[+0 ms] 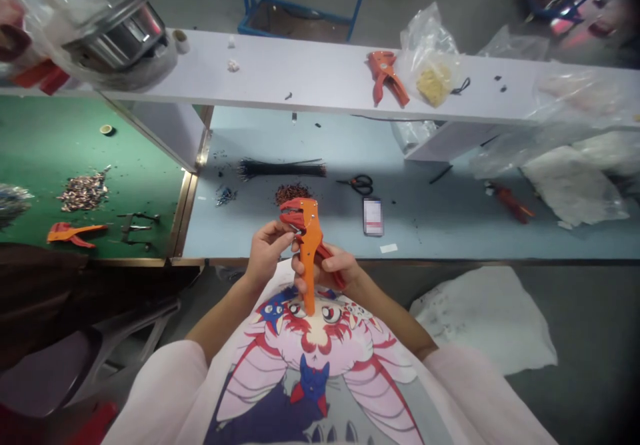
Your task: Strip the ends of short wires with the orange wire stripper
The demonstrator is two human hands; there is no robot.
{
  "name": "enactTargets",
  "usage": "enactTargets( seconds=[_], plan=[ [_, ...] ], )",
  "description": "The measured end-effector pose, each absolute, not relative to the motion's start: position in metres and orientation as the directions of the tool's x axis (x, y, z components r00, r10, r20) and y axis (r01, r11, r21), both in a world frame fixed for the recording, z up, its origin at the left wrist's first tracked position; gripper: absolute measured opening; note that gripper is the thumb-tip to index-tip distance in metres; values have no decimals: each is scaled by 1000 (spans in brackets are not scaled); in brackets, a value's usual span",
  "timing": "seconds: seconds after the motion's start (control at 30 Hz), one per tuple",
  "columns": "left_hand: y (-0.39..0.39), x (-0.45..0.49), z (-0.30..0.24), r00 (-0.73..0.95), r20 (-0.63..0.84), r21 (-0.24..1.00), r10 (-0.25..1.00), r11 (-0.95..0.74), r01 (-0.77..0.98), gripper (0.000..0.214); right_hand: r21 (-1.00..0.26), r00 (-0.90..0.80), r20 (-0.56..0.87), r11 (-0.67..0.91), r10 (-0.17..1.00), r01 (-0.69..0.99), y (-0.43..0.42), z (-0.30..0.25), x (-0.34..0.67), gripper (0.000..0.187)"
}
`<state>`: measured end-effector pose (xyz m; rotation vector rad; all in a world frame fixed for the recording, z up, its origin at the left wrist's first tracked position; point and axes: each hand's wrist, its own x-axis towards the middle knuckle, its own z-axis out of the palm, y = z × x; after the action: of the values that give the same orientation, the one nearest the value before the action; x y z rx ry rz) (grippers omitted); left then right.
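Note:
My right hand (327,268) is wrapped round the handles of an orange wire stripper (306,231), held upright over the front edge of the pale blue bench (450,225). My left hand (265,251) pinches at the tool's red jaws, fingers closed on something too small to make out. Just beyond the tool lie a small pile of dark cut pieces (293,193) and a bundle of black wires (283,168). Below the hands is my printed shirt.
A phone (373,216) and black scissors (359,183) lie on the bench to the right. A white shelf (310,71) above holds another orange stripper (386,75) and plastic bags. The green table (75,158) at left carries metal bits and a third stripper (73,233).

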<state>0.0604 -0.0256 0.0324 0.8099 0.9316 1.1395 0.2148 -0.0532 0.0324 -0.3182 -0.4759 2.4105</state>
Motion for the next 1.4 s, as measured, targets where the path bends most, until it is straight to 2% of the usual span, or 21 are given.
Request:
enactTargets(
  seconds=[0.33,0.5,0.63,0.9,1.17,1.4],
  plan=[
    [-22,49,41,206,-246,881,947,307,-361,20,-330,-808,-36,-770,588,-546,-47,32,209,48],
    [-19,51,39,231,-274,873,934,342,-347,22,-340,-816,-70,-783,574,-521,-46,25,211,44],
    [-14,56,41,240,-304,866,922,373,-334,18,-334,-824,-41,-785,565,-522,-43,23,212,41],
    [-5,62,46,299,-270,868,915,366,-336,13,-320,-802,17,-756,598,-571,-33,30,211,35],
    [2,58,41,209,-268,915,940,317,-251,20,-287,-810,-3,-776,587,-562,-27,32,213,34],
    [8,56,40,217,-234,939,948,278,-202,20,-273,-802,-15,-775,597,-571,-23,31,210,32]
  ],
)
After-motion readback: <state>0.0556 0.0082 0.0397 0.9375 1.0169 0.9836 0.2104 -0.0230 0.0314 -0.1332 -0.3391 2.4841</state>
